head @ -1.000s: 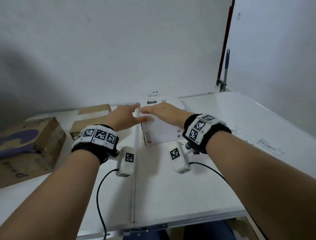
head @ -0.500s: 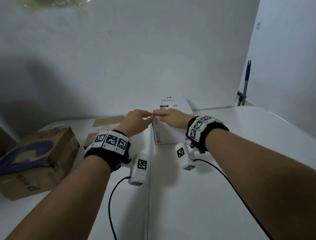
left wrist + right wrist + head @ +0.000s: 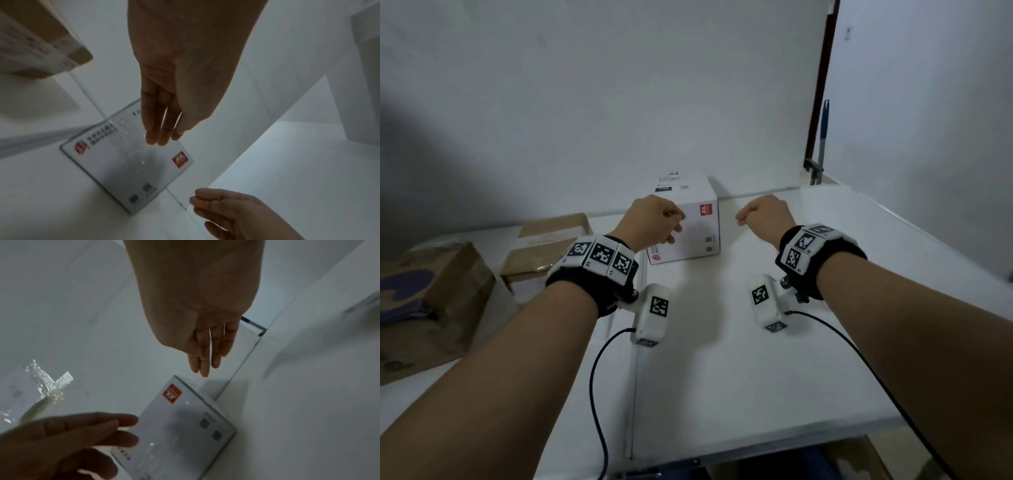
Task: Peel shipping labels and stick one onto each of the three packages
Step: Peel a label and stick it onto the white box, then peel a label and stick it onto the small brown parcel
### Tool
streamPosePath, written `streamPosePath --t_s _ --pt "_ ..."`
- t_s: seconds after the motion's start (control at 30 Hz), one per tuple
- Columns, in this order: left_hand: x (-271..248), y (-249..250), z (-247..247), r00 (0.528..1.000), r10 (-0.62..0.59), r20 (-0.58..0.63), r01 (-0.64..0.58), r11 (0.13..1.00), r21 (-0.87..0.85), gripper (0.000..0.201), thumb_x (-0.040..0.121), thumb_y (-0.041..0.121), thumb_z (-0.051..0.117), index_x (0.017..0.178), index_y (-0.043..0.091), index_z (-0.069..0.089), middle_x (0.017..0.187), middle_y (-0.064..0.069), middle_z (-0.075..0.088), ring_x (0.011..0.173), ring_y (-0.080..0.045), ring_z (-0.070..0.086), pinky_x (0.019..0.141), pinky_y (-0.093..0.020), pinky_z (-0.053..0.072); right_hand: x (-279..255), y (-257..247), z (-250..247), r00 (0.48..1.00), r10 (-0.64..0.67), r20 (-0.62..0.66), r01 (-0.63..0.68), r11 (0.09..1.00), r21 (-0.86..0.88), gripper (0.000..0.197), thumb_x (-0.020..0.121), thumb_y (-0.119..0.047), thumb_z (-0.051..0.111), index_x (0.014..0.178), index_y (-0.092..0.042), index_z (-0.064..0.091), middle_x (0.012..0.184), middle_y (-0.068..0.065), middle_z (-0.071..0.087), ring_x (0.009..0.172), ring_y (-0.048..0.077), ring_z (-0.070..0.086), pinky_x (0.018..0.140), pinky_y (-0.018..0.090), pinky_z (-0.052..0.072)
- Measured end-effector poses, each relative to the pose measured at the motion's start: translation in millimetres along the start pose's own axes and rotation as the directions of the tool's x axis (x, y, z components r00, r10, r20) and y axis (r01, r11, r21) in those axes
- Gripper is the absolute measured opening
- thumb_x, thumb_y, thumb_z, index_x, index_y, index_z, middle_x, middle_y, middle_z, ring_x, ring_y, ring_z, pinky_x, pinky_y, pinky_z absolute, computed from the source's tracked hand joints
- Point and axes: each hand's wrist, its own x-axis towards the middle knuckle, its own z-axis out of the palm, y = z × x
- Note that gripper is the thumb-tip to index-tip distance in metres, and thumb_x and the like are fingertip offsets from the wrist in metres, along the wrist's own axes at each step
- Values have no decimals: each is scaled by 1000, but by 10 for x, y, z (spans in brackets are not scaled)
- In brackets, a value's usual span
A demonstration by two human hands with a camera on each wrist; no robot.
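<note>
The white desk carries everything. At its far left edge sits a large cardboard box, with a flatter brown package just beside it. Near the middle of the far edge, against the wall, stands the white package, a printed shipping label on its top. The left hand hovers in front of that package, fingers relaxed and holding nothing. The right hand hangs just right of it, likewise loose and empty.
</note>
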Motion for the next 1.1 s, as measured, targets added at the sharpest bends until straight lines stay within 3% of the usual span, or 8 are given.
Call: streamPosePath --t_s 0.13,0.27,0.37,0.5,0.7,0.83,0.97,1.1 --pt "-96 271 403 990 59 126 -59 998 -7 22 96 19 50 105 14 70 93 1 74 71 -12 72 59 -15 55 -205 427 -340 995 97 -29 -100 985 -138 30 87 -5 47 84 -17 74 109 11 70 101 28 64 91 39 54" --pt "-164 447 743 968 43 249 -10 991 -133 22 95 16 52 106 9 70 95 -3 74 76 -18 73 66 -21 58 -425 847 -700 968 250 -11 -233 888 -396 30 91 -8 48 113 -6 67 122 13 62 110 31 60 97 38 50" --pt "-198 561 885 954 19 301 44 979 -200 21 96 15 52 106 7 69 98 -6 74 80 -21 72 69 -24 57 -533 1049 -810 948 319 4 -265 794 -547 38 89 -16 57 126 -7 56 128 10 58 116 28 56 100 35 44" --pt "-230 663 972 939 19 342 57 976 -211 21 96 14 52 106 8 69 98 -5 74 81 -21 72 71 -26 57 -566 1141 -800 931 364 29 -280 761 -585 59 78 -27 69 129 -8 46 123 12 59 113 31 58 95 36 47" --pt "-278 696 958 933 18 360 77 966 -247 20 95 15 53 105 8 69 99 -6 74 79 -20 72 71 -25 57 -527 1180 -751 940 335 -61 -304 746 -593 47 81 -15 60 125 -6 44 118 14 62 111 34 57 96 39 46" --pt "-309 691 916 932 1 362 118 945 -305 21 96 15 53 109 8 68 103 -6 73 81 -20 72 76 -27 57 -539 1125 -737 942 326 -75 -325 838 -439 39 87 -8 58 125 -4 54 122 13 61 113 31 58 94 37 49" --pt "-313 631 828 945 -40 326 171 907 -385 26 94 13 57 119 11 63 111 -6 69 84 -20 72 72 -24 59 -529 904 -736 967 219 -128 -221 975 -2 21 85 -11 66 105 -10 69 111 8 67 100 24 64 87 31 52" --pt "-354 471 595 959 -98 265 223 839 -496 31 93 16 59 123 14 60 113 -5 69 90 -19 71 72 -24 57 -555 443 -570 977 146 -158 -66 902 427 5 86 -11 66 89 -15 66 89 1 65 78 14 60 71 24 46"
